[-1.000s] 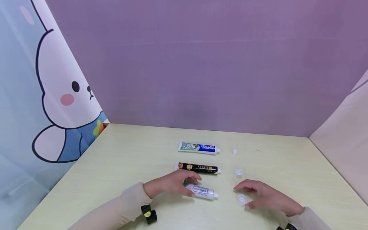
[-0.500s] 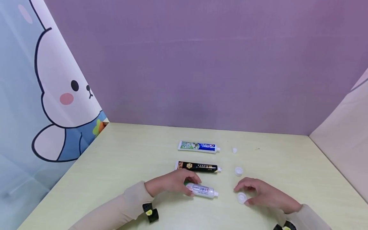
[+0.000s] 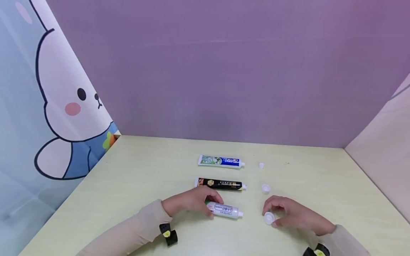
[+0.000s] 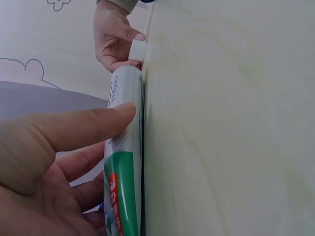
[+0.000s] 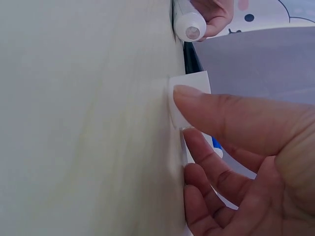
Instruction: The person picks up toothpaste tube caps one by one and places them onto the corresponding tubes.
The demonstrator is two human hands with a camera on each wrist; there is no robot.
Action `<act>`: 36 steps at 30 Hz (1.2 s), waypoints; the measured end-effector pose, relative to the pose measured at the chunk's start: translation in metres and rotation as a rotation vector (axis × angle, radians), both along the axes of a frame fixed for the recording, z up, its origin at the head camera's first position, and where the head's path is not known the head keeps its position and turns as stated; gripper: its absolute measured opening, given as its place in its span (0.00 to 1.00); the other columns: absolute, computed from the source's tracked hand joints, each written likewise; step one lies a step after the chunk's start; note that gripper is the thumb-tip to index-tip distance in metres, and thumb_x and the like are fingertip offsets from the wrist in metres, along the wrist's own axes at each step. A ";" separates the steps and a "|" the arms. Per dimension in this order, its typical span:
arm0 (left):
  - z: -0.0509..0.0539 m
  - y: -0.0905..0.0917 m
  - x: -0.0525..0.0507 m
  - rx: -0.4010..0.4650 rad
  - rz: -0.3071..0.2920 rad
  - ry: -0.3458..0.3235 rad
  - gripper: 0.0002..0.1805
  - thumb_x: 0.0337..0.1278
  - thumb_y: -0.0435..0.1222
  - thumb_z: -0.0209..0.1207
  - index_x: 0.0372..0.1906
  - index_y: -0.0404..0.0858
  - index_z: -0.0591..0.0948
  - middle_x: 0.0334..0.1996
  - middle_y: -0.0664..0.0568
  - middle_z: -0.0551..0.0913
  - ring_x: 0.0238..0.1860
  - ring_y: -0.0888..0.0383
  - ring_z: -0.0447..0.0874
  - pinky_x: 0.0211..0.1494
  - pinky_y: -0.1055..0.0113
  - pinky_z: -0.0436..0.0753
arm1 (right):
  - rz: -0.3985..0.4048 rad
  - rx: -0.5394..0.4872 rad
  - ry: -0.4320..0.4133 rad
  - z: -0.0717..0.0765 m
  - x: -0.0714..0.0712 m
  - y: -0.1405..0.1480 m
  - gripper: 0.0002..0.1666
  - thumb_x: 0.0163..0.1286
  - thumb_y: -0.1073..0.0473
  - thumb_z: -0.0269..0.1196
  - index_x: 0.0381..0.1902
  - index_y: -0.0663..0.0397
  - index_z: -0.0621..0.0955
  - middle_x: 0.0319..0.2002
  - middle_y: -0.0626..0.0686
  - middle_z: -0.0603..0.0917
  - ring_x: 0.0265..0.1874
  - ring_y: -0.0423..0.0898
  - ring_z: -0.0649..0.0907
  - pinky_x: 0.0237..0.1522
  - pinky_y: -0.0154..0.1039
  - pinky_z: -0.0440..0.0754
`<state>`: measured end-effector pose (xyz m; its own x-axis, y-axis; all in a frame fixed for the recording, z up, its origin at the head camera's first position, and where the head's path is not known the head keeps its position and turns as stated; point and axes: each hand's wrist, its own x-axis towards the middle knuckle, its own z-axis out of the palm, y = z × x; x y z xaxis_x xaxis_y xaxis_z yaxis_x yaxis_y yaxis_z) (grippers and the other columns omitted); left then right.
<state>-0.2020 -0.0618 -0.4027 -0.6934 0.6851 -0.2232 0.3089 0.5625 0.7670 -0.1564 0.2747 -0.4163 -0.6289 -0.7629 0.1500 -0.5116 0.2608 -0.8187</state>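
Note:
My left hand grips the rear part of a white toothpaste tube with a green end, lying on the table. In the left wrist view the thumb lies across the tube, with fingers behind it. The tube's uncapped nozzle shows in the right wrist view. To the right, my right hand pinches a white round cap between thumb and fingertips, at the table surface. In the right wrist view the thumb covers part of this cap.
Behind lie a black toothpaste tube and a blue-and-green toothpaste tube, both uncapped. A white cap and a smaller white cap sit to their right. A purple wall closes off the table's back.
My right thumb and forefinger have drawn in on the nearest cap, which they now hold. The left hand stays on the white tube. The head view has shifted slightly.

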 end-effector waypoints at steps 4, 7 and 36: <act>0.000 -0.001 -0.001 -0.007 -0.009 0.004 0.23 0.33 0.28 0.73 0.42 0.47 0.84 0.37 0.65 0.82 0.38 0.68 0.75 0.50 0.71 0.71 | -0.012 0.006 -0.007 0.000 -0.001 -0.001 0.17 0.56 0.68 0.66 0.43 0.54 0.76 0.40 0.54 0.80 0.42 0.40 0.76 0.49 0.29 0.72; 0.001 -0.001 -0.001 -0.009 -0.018 0.012 0.23 0.32 0.28 0.73 0.41 0.46 0.84 0.37 0.65 0.82 0.38 0.68 0.75 0.49 0.72 0.72 | -0.048 0.026 -0.027 0.000 -0.001 0.000 0.15 0.57 0.66 0.66 0.43 0.54 0.76 0.40 0.52 0.80 0.41 0.39 0.76 0.46 0.29 0.73; 0.002 -0.004 -0.002 -0.020 -0.065 0.047 0.17 0.37 0.34 0.72 0.40 0.47 0.85 0.33 0.68 0.81 0.34 0.69 0.75 0.42 0.73 0.73 | -0.185 0.031 -0.166 0.001 -0.004 0.005 0.11 0.59 0.67 0.64 0.41 0.64 0.80 0.34 0.47 0.81 0.32 0.33 0.77 0.33 0.29 0.76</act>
